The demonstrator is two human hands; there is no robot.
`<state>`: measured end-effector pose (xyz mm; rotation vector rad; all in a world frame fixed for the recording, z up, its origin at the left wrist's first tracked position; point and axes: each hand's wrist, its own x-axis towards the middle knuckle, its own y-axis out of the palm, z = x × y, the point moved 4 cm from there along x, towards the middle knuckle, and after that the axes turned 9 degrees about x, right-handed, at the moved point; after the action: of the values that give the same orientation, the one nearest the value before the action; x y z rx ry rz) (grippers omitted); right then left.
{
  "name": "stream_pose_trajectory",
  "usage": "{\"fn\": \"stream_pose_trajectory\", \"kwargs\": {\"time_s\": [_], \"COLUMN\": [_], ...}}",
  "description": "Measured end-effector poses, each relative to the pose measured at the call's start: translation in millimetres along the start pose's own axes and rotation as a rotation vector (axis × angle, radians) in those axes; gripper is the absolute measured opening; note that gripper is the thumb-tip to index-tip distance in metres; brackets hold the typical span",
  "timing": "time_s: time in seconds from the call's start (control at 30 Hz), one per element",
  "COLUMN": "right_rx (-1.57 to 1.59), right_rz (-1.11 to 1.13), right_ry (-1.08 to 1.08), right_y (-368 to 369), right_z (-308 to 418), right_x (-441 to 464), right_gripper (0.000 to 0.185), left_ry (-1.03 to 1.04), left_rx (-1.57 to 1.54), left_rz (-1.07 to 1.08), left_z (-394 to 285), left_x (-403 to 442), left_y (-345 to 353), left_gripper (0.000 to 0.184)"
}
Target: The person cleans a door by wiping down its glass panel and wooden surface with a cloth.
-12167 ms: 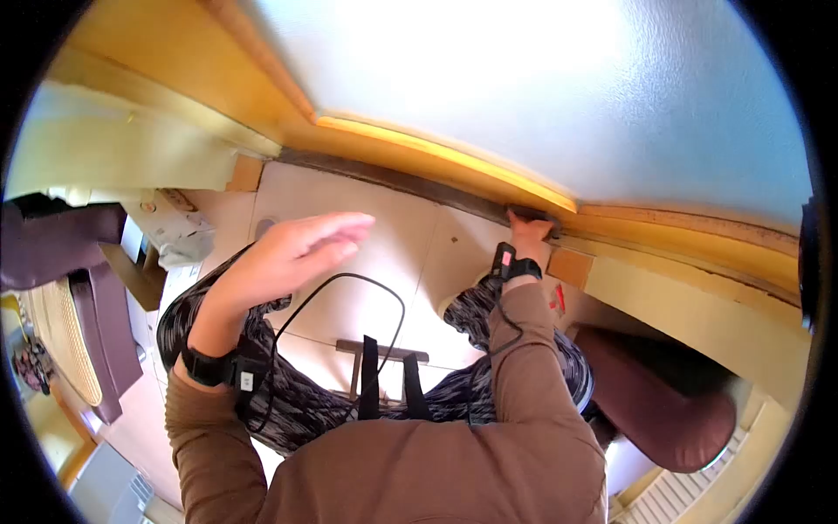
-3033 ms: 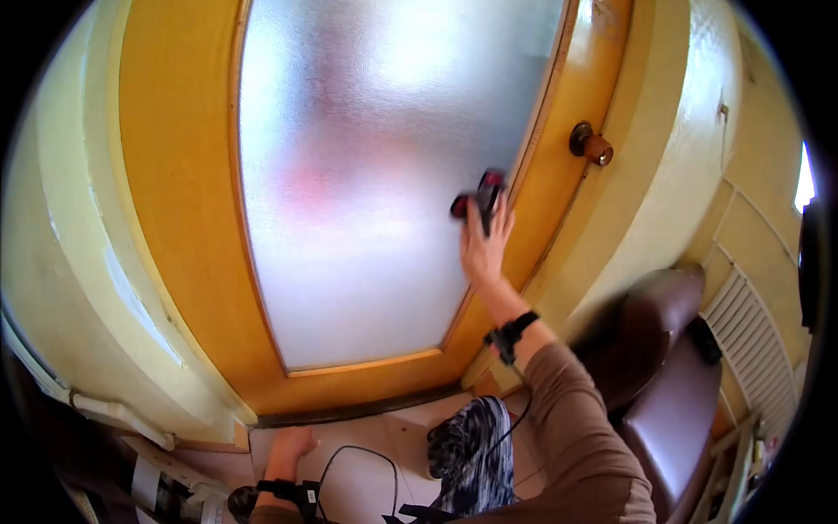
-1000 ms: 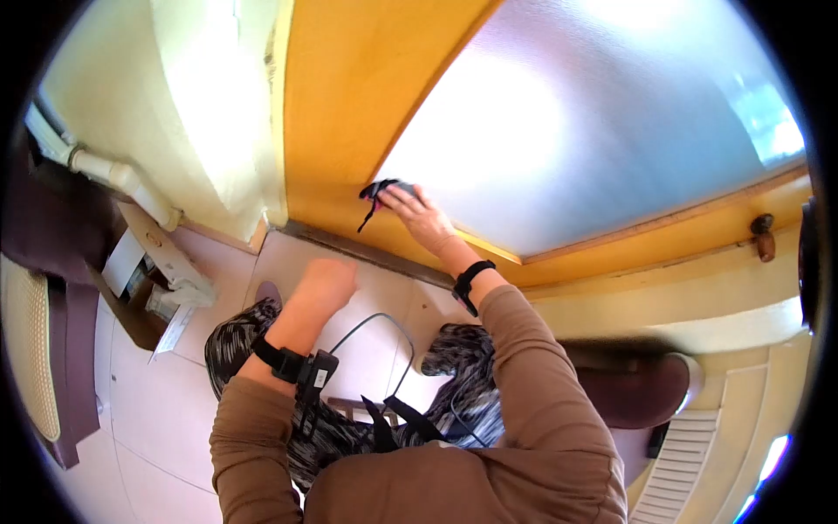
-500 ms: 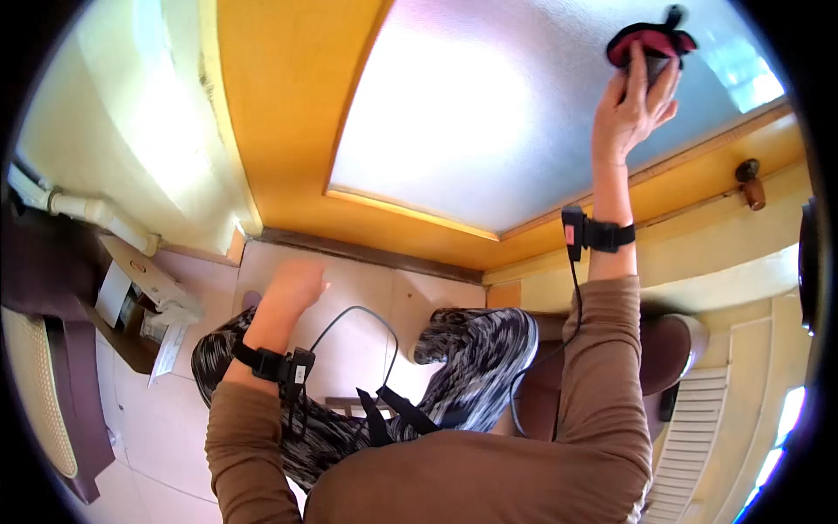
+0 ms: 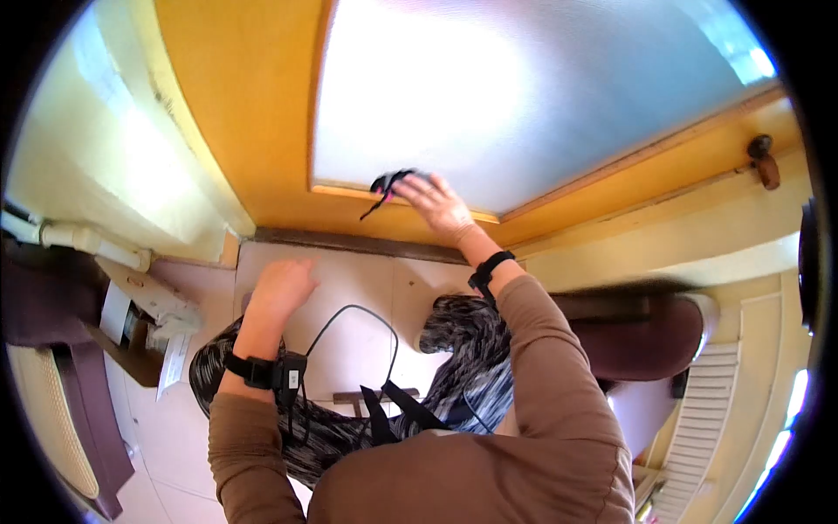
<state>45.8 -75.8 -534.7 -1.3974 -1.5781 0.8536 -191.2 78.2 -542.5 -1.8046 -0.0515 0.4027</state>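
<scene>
My right hand (image 5: 435, 206) presses a black cloth with pink parts (image 5: 390, 182) to the lower left of a frosted glass pane (image 5: 489, 105). A thin black strip of the cloth dangles over the pane's lower frame. The fingers lie over the cloth and hide much of it. My left hand (image 5: 286, 286) hovers over the floor by my knee, curled into a loose fist, with nothing seen in it. The pane sits in a yellow-orange wooden frame (image 5: 253, 113).
At left, an open cardboard box (image 5: 144, 288) stands near a white pipe (image 5: 87, 236). A brown padded seat (image 5: 646, 345) is at right, below a brown knob (image 5: 766, 166) on the frame. A black cable (image 5: 353, 307) loops from my left wrist device.
My right hand has swept the cloth from the pane's upper right down to its lower left edge. My left hand has barely moved.
</scene>
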Motion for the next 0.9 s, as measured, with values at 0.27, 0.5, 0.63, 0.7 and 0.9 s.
{"fn": "stream_pose_trajectory", "kwargs": {"time_s": [0.27,0.5,0.63,0.7,0.9], "right_rx": [-0.261,-0.301,-0.204,-0.076,0.404], "right_rz": [-0.020,-0.902,-1.089,-1.124,-0.963], "right_ry": [0.055,0.600,0.724,0.860,1.497], "right_y": [-56.1,-233.0,-196.6,-144.0,11.3], "right_z": [-74.9,-171.1,-155.5,-125.8,-32.1], "right_x": [-53.8,-44.4,-35.4,-35.5,-42.6], "right_gripper": [0.053,0.042,0.043,0.044,0.061], "left_ry": [-0.027,0.030,0.039,0.030,0.041], "left_rx": [0.006,0.055,0.063,0.073,0.054], "left_rz": [0.046,0.026,0.026,0.047,0.024], "left_z": [1.7,2.5,0.2,2.5,0.9], "left_x": [-1.0,1.5,1.1,0.8,1.5], "left_y": [-1.0,9.7,6.6,9.8,2.4], "left_gripper": [0.026,0.028,0.030,0.031,0.034]}}
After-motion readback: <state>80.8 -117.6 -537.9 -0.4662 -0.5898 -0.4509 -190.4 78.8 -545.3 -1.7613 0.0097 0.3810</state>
